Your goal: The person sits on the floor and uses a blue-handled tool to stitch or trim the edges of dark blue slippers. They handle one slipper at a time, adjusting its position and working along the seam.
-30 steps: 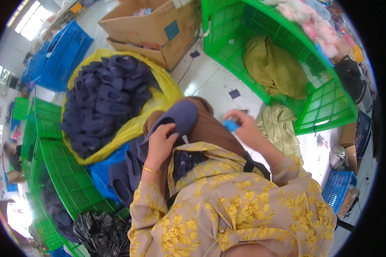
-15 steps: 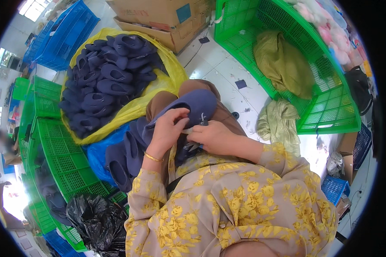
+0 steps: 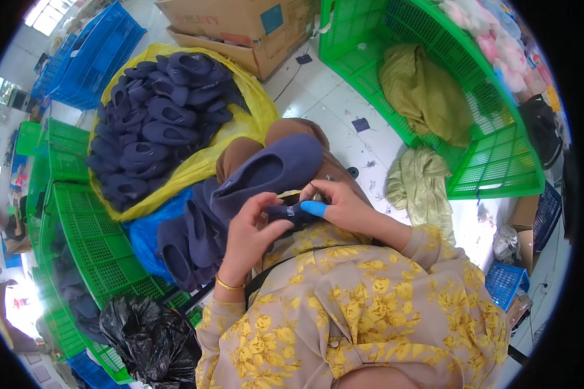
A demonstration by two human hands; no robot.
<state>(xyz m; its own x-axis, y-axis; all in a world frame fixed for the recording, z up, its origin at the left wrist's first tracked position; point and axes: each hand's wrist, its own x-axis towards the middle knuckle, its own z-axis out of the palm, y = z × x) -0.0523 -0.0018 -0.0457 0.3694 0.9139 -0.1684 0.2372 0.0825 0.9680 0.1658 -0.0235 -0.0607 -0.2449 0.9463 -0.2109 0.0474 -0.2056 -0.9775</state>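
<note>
A dark blue felt-like slipper [image 3: 276, 170] lies across my knees, its opening facing up. Just in front of it, close to my body, my left hand [image 3: 253, 228] is closed with thumb and fingers around a small dark piece [image 3: 280, 212] bearing a pale mark. My right hand [image 3: 347, 209] pinches the other end of this piece; a bright blue cover [image 3: 314, 208] sits on its thumb. What kind of piece it is I cannot make out. More dark blue slippers [image 3: 198, 233] lean together beside my left forearm.
A yellow sack [image 3: 259, 133] heaped with dark blue slippers [image 3: 169, 133] stands front left. Green crates [image 3: 100, 227] line the left side. At the right, a large green crate [image 3: 499, 178] holds olive cloth [image 3: 422, 91]. Cardboard boxes [image 3: 233, 26] stand ahead, a black plastic bag [image 3: 149, 337] lower left.
Both hands have moved off the slipper towards my body and now grip the small dark piece. The dark, metal-tipped tool seen at my right hand no longer shows clearly. The slipper stays on my lap.
</note>
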